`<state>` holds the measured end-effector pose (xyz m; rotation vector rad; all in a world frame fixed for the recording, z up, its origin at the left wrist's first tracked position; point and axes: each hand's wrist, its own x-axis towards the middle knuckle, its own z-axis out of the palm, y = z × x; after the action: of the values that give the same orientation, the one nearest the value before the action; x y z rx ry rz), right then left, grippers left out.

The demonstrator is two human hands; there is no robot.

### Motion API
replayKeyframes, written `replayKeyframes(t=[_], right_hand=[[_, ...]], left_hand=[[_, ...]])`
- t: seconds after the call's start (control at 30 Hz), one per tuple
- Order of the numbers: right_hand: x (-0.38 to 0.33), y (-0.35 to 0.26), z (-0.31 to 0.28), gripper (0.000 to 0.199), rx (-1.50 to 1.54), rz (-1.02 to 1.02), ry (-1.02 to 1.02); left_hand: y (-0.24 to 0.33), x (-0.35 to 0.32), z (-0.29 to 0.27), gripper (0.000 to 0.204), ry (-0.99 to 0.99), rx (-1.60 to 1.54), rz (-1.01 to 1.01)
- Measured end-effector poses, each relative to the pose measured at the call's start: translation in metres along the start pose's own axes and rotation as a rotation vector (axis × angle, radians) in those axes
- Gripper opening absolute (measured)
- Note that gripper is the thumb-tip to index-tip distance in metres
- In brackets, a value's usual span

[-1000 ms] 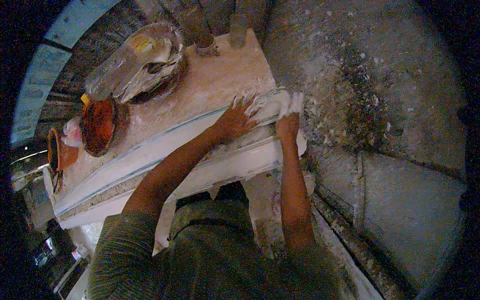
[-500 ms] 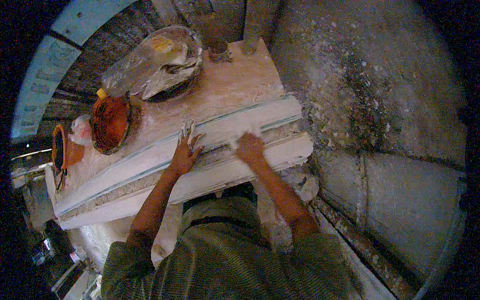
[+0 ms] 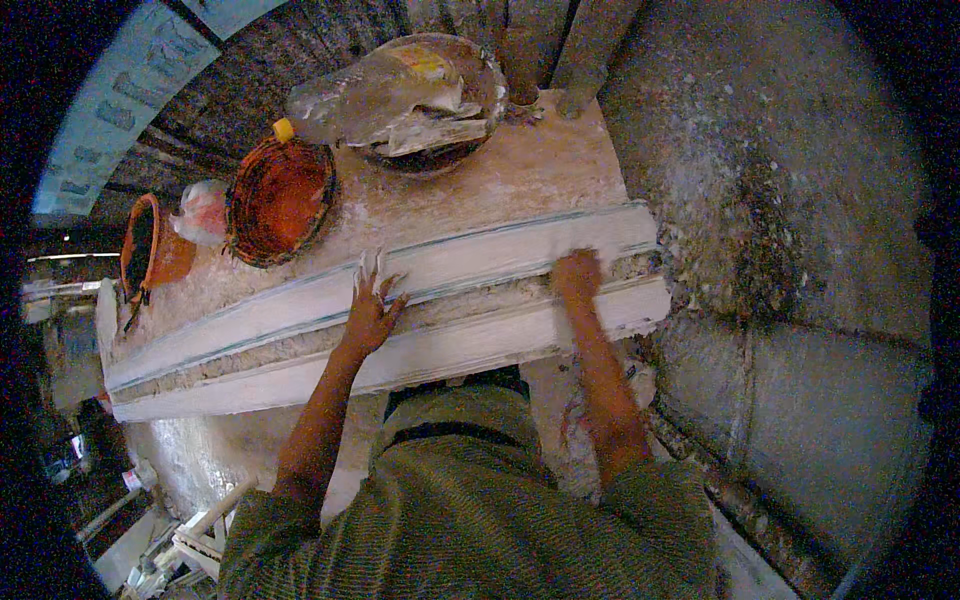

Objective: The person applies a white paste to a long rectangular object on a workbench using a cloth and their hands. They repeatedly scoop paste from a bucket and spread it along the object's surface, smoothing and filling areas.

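Note:
A long white moulding (image 3: 500,247), apparently plaster, lies slantwise across the worktable (image 3: 490,180). Bluish-green lines run along its upper band, and a rough grey-brown groove separates that from a lower white band. My left hand (image 3: 372,315) rests on the upper band near the groove, fingers spread and whitened at the tips. Farther right, my right hand (image 3: 576,276) is closed over the moulding close to its right end. It is slightly blurred, and whatever its fingers hold, if anything, is hidden.
Behind the moulding stand a wide round basin (image 3: 495,85) with crumpled plastic sheeting (image 3: 390,95), an orange-lined tub (image 3: 280,200), a clear plastic bag (image 3: 203,212) and an orange bucket (image 3: 170,250). A stained grey wall (image 3: 800,200) rises at right.
My right hand has slid rightward along the moulding toward its right end, still closed. My left hand stays spread on the upper band. The whole view has shifted and turned slightly.

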<state>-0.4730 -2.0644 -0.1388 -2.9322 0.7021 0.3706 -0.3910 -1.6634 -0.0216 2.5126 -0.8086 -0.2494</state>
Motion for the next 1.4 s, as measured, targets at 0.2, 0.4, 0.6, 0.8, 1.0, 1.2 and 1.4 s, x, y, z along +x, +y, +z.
replayKeyframes(t=[0.2, 0.4, 0.6, 0.8, 1.0, 1.2, 1.4], right_hand=[[-0.102, -0.205, -0.016, 0.056, 0.292, -0.435, -0.146], [-0.053, -0.14, -0.043, 0.051, 0.031, -0.107, 0.135], [0.045, 0.122, -0.041, 0.026, -0.273, -0.089, 0.063], [0.066, 0.156, -0.022, 0.035, -0.301, 0.045, 0.214], [-0.019, 0.042, 0.005, 0.072, -0.011, -0.245, 0.043], [0.034, 0.076, -0.036, 0.064, -0.097, -0.346, 0.162], [0.051, 0.042, -0.038, 0.056, -0.269, -0.284, 0.266]], left_hand=[[-0.022, -0.013, -0.015, 0.043, -0.036, -0.01, 0.016], [-0.016, -0.013, -0.023, 0.049, -0.121, 0.094, 0.073], [-0.007, -0.021, -0.018, 0.048, -0.09, 0.015, 0.011], [0.015, -0.028, -0.004, 0.051, -0.046, -0.061, -0.16], [0.027, -0.052, 0.008, 0.047, 0.092, 0.127, -0.211], [0.021, -0.108, 0.005, 0.054, 0.145, -0.072, -0.464], [-0.007, -0.165, -0.032, 0.057, 0.236, -0.16, -0.57]])
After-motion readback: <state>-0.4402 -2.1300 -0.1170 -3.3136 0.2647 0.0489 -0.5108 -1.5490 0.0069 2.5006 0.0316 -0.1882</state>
